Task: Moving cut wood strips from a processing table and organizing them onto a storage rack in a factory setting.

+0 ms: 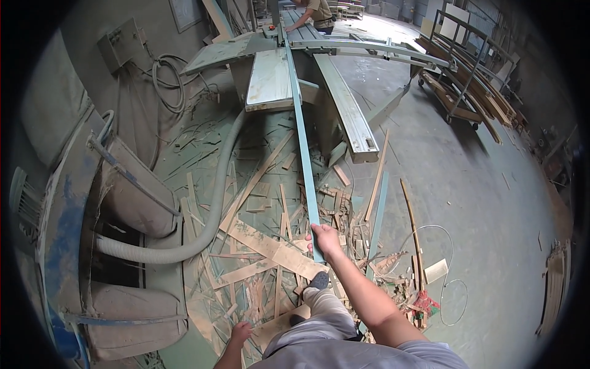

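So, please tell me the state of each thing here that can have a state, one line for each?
Right hand: closed around the near end of the strip.
Long teal strip: held, lying along the saw table, near end past its edge.
Left hand: open, holding nothing, low by the leg.
Grey hose: lying curved on the floor.
Offcuts: scattered loose on the floor.
Cart: loaded with boards.

A long, thin, pale blue-green strip [301,135] runs from the saw table at the top down toward the person; its near end sits gripped in the right hand [324,238], above the scrap-strewn floor; it looks straight and flat.
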### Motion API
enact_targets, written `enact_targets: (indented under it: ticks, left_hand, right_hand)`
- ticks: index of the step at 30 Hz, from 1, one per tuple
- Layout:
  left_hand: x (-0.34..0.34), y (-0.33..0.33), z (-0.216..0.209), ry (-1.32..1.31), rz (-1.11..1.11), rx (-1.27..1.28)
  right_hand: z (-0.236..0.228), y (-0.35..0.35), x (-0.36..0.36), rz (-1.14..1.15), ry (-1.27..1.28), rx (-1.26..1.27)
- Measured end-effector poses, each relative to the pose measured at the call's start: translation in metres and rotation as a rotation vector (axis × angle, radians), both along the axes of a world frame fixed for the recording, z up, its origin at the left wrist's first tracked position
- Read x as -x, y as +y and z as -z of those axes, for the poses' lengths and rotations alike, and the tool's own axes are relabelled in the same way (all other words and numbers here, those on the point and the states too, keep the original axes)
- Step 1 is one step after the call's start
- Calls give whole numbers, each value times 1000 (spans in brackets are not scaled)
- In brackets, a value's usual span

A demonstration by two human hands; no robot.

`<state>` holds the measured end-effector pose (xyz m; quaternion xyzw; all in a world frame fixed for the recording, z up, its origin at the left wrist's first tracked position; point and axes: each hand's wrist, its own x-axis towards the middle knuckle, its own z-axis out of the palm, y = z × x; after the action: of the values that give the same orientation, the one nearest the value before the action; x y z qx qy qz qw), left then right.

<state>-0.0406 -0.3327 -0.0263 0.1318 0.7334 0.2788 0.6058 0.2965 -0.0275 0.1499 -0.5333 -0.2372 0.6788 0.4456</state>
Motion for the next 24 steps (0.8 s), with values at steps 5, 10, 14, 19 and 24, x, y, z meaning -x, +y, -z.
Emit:
enact_targets:
  ticks: [5, 10, 14, 19, 24]
  left_hand:
    - [6, -5, 14, -2, 10, 18]
    - [9, -3, 18, -45, 0, -2]
    - [7, -2, 14, -57, -10, -6]
    - [-5, 0, -2, 16, 11, 15]
    - [-9, 3, -10, 71, 5, 45]
  right_hand:
    - [1, 0, 0, -13, 21, 21]
    - [1, 1, -1, -10, 37, 21]
    - [1, 1, -1, -18, 45, 17]
    - [5, 0, -3, -17, 35, 15]
    - [5, 0, -1, -21, 50, 7]
